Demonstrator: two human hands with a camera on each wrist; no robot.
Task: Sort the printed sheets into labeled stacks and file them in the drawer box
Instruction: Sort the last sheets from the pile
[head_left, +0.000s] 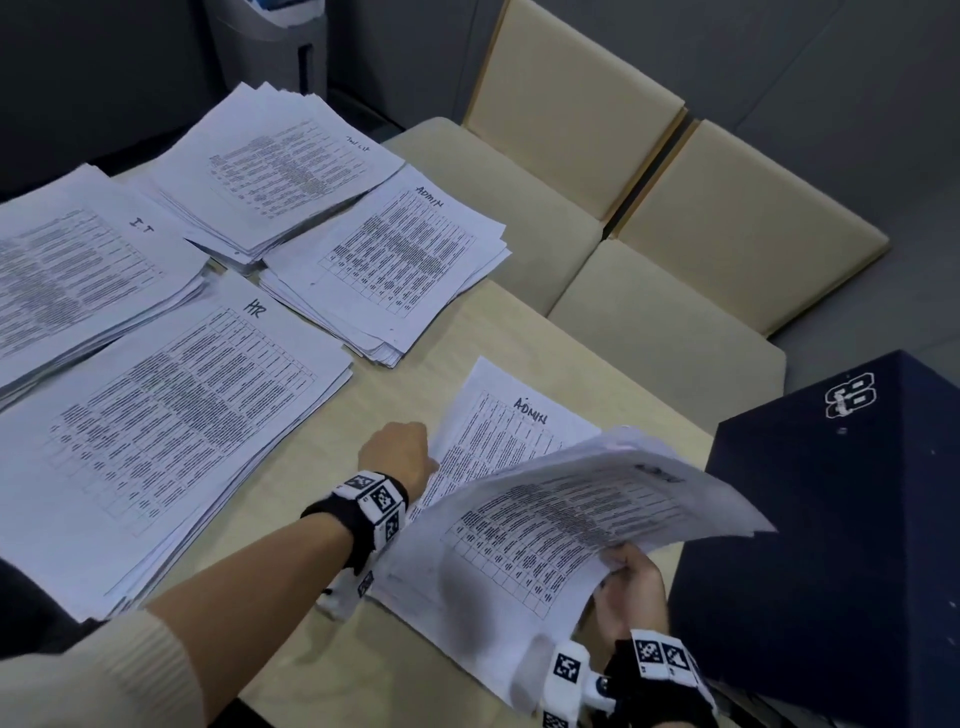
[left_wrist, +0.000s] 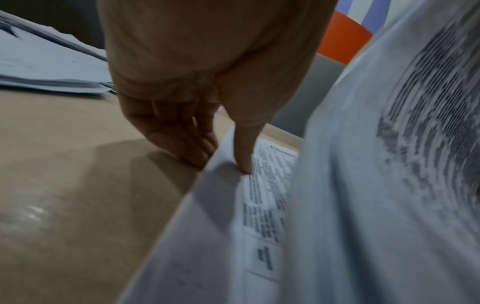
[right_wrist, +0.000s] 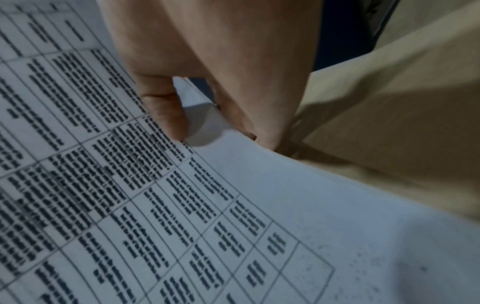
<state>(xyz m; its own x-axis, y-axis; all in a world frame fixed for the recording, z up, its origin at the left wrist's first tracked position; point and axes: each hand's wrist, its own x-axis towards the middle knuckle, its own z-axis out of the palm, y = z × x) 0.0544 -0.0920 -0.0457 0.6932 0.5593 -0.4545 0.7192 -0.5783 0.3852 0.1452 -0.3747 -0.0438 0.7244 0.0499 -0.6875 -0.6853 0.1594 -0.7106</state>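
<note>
A loose printed sheet marked ADMIN (head_left: 498, 415) lies on the table in the head view. My left hand (head_left: 400, 452) pinches its left edge; in the left wrist view the thumb (left_wrist: 242, 148) sits on top of the sheet (left_wrist: 270, 185) and the fingers curl under it. My right hand (head_left: 628, 577) grips the near edge of a bundle of printed sheets (head_left: 571, 514), raised and bowed over the loose sheet. The right wrist view shows my thumb (right_wrist: 166, 115) pressed on the top page (right_wrist: 182, 205). A dark blue box (head_left: 831, 545) stands just to the right.
Labeled stacks lie on the beige table (head_left: 363, 597): I.T (head_left: 78, 270) at the far left, HR (head_left: 171, 415) in front of it, ADMIN (head_left: 395, 260) in the middle, another stack (head_left: 275, 166) behind. Cream chairs (head_left: 571, 130) stand beyond the table's right edge.
</note>
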